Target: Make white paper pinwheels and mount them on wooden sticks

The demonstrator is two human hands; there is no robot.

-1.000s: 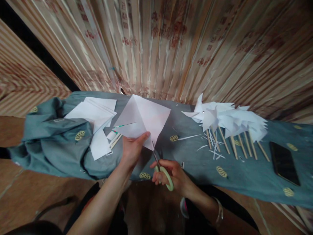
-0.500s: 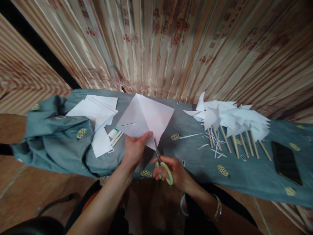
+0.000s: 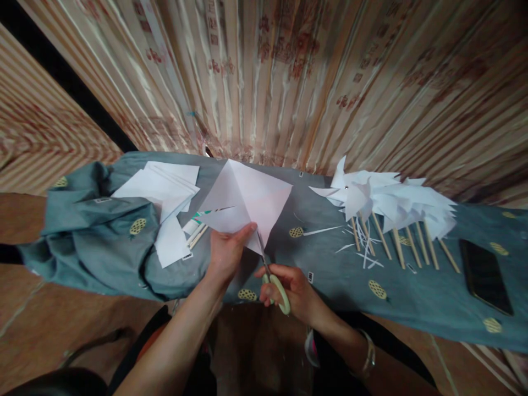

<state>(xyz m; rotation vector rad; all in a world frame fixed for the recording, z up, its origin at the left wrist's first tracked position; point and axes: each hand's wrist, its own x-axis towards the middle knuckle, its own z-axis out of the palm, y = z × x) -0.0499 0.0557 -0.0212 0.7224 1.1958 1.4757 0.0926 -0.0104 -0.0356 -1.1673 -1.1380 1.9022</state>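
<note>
While our left hand pinches the creased white sheet near its lower corner, we have our right hand wrapped round the scissors, blades at that corner, sheet over the cloth, pinwheels to the right

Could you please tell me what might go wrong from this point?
The scissors in the right hand have their blades close to the left hand, so a slip might nick it.

The white sheet already has a slit running in from its left corner; if the cut at its lower corner ran too far toward the middle, the paper could be weakened there or tear.
</note>
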